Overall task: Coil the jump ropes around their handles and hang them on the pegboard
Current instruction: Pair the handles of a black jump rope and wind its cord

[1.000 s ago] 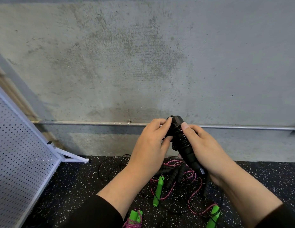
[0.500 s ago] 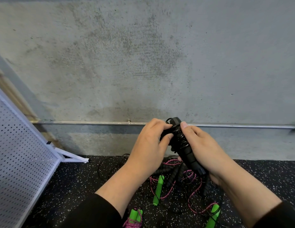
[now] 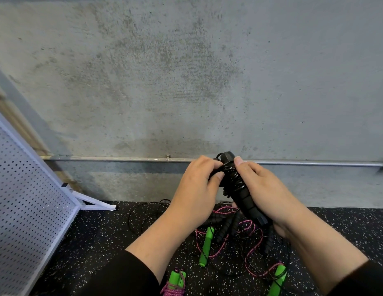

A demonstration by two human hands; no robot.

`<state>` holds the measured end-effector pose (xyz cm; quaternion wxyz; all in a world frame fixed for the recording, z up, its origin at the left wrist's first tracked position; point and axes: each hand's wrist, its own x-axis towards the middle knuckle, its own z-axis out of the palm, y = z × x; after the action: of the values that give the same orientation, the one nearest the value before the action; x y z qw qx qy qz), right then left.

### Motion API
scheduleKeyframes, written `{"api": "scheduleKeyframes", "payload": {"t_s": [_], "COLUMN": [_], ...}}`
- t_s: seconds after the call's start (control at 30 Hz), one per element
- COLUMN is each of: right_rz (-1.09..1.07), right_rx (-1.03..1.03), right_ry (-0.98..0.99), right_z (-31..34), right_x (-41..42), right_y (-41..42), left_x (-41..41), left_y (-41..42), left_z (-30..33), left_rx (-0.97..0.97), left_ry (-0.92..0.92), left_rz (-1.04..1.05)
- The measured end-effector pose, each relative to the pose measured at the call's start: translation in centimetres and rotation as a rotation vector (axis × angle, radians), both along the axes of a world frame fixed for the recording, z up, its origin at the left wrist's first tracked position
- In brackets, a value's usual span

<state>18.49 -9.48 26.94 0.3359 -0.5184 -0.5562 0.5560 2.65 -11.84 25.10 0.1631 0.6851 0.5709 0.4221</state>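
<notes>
The task is judged to be in its early or middle part. One black jump rope (image 3: 237,186) is being coiled around its paired handles, and black cord is seen wound tightly over the upper half of them; the winding looks nearly finished, but whether the end is tucked in cannot be told. One pink rope with green handles (image 3: 175,283) at the bottom edge appears already bundled. Left to be done: the loose pink cord (image 3: 252,238), the separate green handles (image 3: 205,246) and more black handles (image 3: 226,228) are still tangled on the speckled floor (image 3: 100,242). Nothing is seen hung on the pegboard (image 3: 26,199), which is leaned at the left, well apart from the hands.

The black bundle is held tilted in front of the wall (image 3: 186,71), its top end raised. Its lower part is grasped by the right hand (image 3: 269,195), with a fingertip pressed near the top. The cord near the top is pinched by the left hand (image 3: 197,189), just beside the bundle.
</notes>
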Motion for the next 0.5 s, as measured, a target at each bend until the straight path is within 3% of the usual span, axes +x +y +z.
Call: {"api": "scheduleKeyframes", "payload": {"t_s": [0.13,0.3,0.5], "right_rz": [0.007,0.026,0.047], "right_rx": [-0.027,-0.027,0.046], "right_ry": [0.012,0.054,-0.011], "right_z": [0.09,0.13,0.26], "right_x": [0.07,-0.12,0.25], "right_y": [0.10,-0.18,-0.09], "left_x": [-0.04,-0.37,-0.48], "left_y": [-0.16,0.15,0.12], "left_z": [0.37,0.38,0.67], "left_rx": [-0.074,-0.002,-0.094], "left_ry": [-0.118,-0.102,-0.103], "left_rz": [0.052,0.059,-0.053]}}
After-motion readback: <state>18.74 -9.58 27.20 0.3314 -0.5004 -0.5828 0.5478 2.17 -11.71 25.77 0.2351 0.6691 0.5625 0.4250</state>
